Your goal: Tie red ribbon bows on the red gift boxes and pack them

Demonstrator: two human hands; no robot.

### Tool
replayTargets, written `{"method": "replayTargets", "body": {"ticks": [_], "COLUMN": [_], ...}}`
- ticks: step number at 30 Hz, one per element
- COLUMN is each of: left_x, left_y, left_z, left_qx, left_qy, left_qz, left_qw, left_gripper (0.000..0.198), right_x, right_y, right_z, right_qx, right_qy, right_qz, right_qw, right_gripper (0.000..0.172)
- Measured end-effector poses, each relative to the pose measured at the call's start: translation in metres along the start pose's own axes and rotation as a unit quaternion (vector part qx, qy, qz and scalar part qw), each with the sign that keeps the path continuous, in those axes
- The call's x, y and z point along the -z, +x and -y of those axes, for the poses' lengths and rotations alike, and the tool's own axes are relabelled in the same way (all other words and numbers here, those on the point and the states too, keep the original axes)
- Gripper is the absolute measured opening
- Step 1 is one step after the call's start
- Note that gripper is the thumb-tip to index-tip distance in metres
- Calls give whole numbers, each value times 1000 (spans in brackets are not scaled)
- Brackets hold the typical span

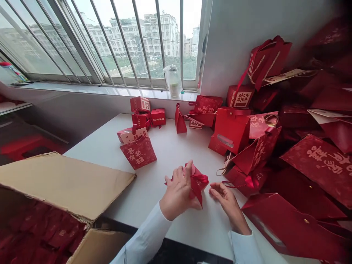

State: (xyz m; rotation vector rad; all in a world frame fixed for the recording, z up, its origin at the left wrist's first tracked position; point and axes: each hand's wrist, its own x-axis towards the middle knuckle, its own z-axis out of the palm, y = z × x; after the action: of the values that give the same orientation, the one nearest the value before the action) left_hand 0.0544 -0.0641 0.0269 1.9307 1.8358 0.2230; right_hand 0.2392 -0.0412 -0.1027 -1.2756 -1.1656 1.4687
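My left hand is wrapped over a small red gift box with a red ribbon bow, on the white table. The box's left side is mostly hidden behind the fingers, and one ribbon tail hangs toward me. Just right of the box is my right hand, its fingers loosely curved and apart, with nothing visible in them. Beyond my left hand, a red gift bag with pale lettering leans on the tabletop.
An open cardboard box full of red items stands at the left. Red bags and boxes are heaped along the right. Small red boxes are stacked at the back. A plastic-wrapped jar sits on the sill of a barred window.
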Motion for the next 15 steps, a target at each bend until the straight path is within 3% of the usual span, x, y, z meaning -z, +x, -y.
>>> {"method": "replayTargets", "body": {"ticks": [4,10,12,15], "left_x": [3,-7,6,43], "left_y": [6,14,6,-23], "left_z": [-8,-31,-33,-25], "left_qx": [11,49,53,52], "left_qy": [-3,103,87,30], "left_qz": [14,29,35,-11], "left_qw": [1000,993,994,998], "left_gripper": [103,113,112,114], "right_x": [2,7,11,20], "right_y": [5,0,-2,7], "right_z": [-16,-21,-27,-42], "right_qx": [3,-18,-20,28], "right_qy": [-1,-61,-91,-168], "right_qz": [-17,-41,-49,-58], "right_qw": [1000,997,994,984], "right_gripper": [44,49,51,44]}}
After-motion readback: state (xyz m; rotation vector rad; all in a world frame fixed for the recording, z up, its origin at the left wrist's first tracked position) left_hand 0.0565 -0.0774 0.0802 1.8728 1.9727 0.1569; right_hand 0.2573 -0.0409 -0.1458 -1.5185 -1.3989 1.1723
